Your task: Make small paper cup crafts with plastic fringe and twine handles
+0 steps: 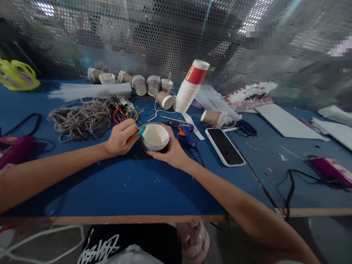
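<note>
A white paper cup [156,135], its outside wrapped in grey, is tilted so that its open mouth faces me. My right hand [173,151] holds it from the right and below, fingers curved around its side. At the cup's left rim, my left hand [122,137] is closed in a pinch, with a teal cover [141,131] on one fingertip. A thin grey cord [148,124] seems to run from this pinch along the far rim; the fingers partly hide it. Left of the cup lies a tangled heap of grey cord [79,119]. Behind my right hand rests a blue glue gun [187,134].
A tall stack of paper cups [188,93] leans behind the glue gun. Several wrapped cups [139,85] line the back. Scissors [118,114], a phone [224,146], dark-handled scissors [246,127] and magenta devices [331,170] lie about. A perforated metal screen [170,44] bounds the table.
</note>
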Motion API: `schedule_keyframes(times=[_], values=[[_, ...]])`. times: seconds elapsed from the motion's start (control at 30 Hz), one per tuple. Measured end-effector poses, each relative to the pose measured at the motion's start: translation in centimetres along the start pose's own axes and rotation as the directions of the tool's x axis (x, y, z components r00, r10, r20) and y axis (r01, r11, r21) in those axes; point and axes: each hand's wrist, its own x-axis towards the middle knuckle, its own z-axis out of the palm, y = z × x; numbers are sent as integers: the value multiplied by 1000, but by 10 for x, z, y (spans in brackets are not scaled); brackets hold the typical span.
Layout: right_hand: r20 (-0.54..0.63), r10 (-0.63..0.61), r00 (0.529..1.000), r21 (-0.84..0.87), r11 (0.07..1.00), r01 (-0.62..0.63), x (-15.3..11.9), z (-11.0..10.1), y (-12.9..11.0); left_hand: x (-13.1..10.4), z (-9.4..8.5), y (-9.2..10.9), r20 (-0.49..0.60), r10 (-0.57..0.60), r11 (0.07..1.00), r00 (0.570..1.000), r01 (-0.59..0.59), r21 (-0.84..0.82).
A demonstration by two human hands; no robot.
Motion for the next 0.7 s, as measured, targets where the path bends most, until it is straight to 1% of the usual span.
schedule_keyframes(times=[0.1,0.23,0.37,0.5,0.57,0.6,0.7], values=[[5,6,1000,-12,1000,-6,0,0,0,5,-4,0,26,-13,1000,1000,13,12],[1,6,1000,23,1000,-6,1,1,0,13,-8,2,71,-50,998,996,46,51],[12,9,1000,27,1000,-10,0,1,0,15,-8,2,85,-31,999,996,27,41],[3,0,1000,7,1000,0,-1,0,-1,9,-5,-1,54,69,998,996,-70,7],[4,3,1000,7,1000,-3,-1,0,-2,4,-4,-4,43,99,995,994,-98,-16],[7,5,1000,10,1000,-5,-1,0,-2,1,-3,-6,52,95,995,994,-94,-28],[35,-15,999,52,999,13,-1,-3,-1,-5,0,-11,84,33,998,996,-29,-56]])
